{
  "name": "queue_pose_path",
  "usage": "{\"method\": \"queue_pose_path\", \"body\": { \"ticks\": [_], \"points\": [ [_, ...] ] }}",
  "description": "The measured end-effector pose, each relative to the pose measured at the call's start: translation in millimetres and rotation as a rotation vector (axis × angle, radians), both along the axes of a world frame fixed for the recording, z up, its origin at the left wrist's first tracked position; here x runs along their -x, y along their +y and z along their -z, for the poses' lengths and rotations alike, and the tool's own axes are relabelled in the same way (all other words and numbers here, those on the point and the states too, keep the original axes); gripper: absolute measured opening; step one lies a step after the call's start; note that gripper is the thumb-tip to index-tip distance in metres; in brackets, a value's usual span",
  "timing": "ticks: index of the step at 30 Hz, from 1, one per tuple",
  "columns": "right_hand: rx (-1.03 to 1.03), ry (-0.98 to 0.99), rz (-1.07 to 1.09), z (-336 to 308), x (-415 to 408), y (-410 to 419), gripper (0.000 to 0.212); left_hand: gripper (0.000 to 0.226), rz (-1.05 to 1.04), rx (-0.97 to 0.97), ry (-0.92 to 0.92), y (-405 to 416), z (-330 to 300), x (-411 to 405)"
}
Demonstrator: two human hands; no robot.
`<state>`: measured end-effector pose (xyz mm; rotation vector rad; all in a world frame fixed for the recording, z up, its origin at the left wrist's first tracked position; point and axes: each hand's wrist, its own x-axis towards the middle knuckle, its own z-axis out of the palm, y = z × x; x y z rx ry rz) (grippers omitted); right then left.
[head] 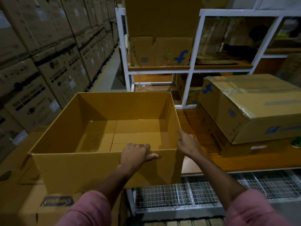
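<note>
A large open cardboard box [78,168] with nothing inside fills the middle of the head view. My left hand [136,156] grips its near rim, fingers curled over the edge and thumb on the outer face. My right hand [187,143] is at the box's right wall near the front corner, index finger stretched out along the rim; whether the other fingers hold the wall I cannot tell.
The box sits partly on a wooden table [244,162] and partly over cartons [53,203] at the lower left. Two sealed stacked cartons [254,108] lie on the table to the right. A white shelf rack [196,46] stands behind, stacked appliance cartons [40,62] line the left, wire mesh [187,194] below.
</note>
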<state>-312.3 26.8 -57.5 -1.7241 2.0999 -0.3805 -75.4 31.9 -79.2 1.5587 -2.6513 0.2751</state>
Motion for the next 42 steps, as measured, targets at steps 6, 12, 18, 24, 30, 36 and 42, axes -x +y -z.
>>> {"method": "queue_pose_path", "body": {
  "ticks": [6,12,18,24,30,36,42],
  "points": [
    [0.034,-0.006,-0.004,2.0,0.2,6.3,0.045,0.074,0.011,-0.054,0.007,6.7,0.1,0.7],
    [0.111,0.122,-0.023,-0.1,3.0,25.6,0.047,0.071,-0.046,0.015,0.065,14.4,2.1,1.8],
    [0.137,0.227,-0.096,-5.2,7.9,47.8,0.049,0.062,-0.113,0.058,0.16,12.4,2.6,28.1],
    [0.219,0.278,-0.147,-15.2,18.5,43.6,0.059,0.059,-0.07,0.058,0.324,19.5,-25.1,76.2],
    [0.429,0.285,-0.244,-42.7,53.0,18.9,0.059,0.059,0.026,0.05,0.434,13.2,-77.9,144.9],
    [0.59,0.318,-0.197,-77.4,152.8,-3.4,0.053,0.061,0.036,0.12,0.466,-11.3,-108.3,247.7],
    [0.626,0.341,-0.112,-111.2,254.4,-3.8,0.048,0.053,0.079,0.154,0.473,-28.0,-126.6,355.3]
  ]
}}
